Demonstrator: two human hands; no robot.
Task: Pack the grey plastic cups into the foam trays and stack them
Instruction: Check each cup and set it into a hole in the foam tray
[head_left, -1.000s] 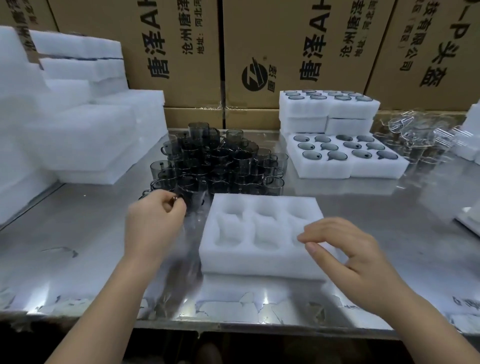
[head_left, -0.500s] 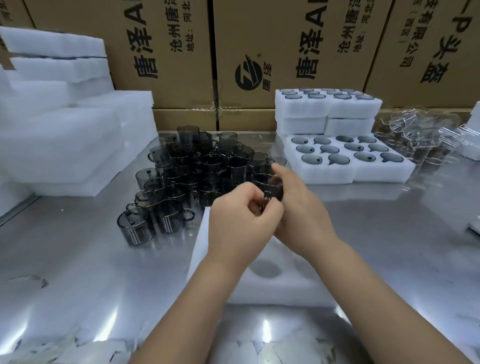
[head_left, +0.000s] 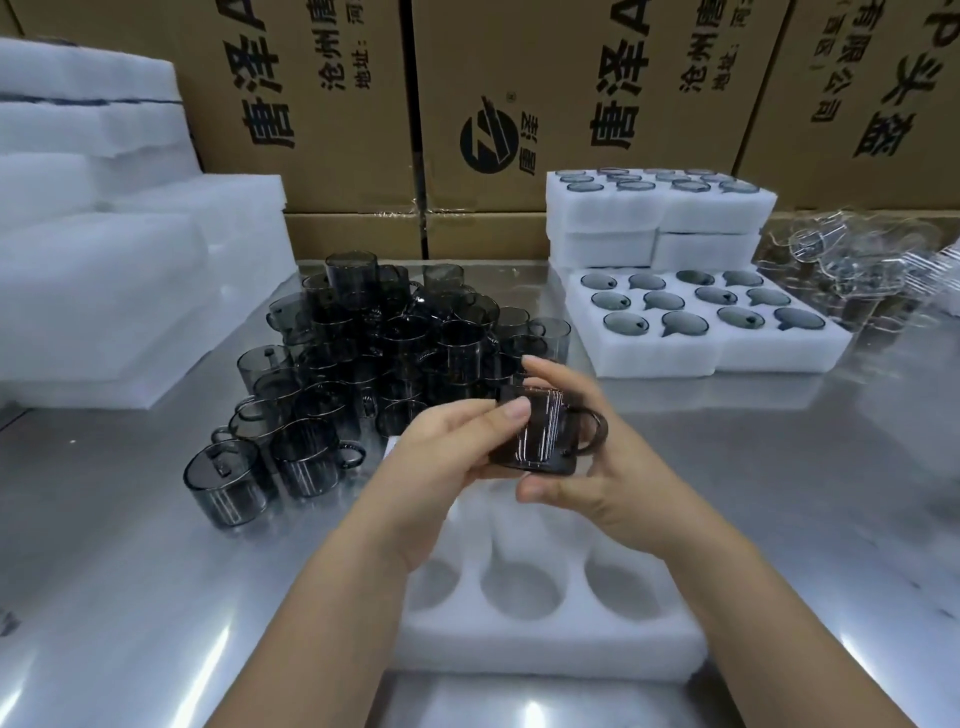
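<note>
A grey cup (head_left: 545, 434) with its handle to the right hangs above an empty white foam tray (head_left: 540, 608). My left hand (head_left: 447, 462) grips its left side with thumb and fingers. My right hand (head_left: 587, 457) curls round it from behind and below. A pile of grey cups (head_left: 384, 343) stands on the metal table behind the tray, to the left. A filled foam tray (head_left: 711, 317) lies at the back right, with a stack of filled trays (head_left: 660, 213) behind it.
Blank foam trays (head_left: 119, 249) are heaped at the left. Cardboard boxes (head_left: 545, 104) wall off the back. Clear cups (head_left: 862, 275) lie at the far right. Bare metal table (head_left: 130, 571) shows to the left of the tray.
Both hands have drawn a grey cup from the pile toward me, over the empty tray. A second ago the left hand was at the pile and the right hovered over the tray.
</note>
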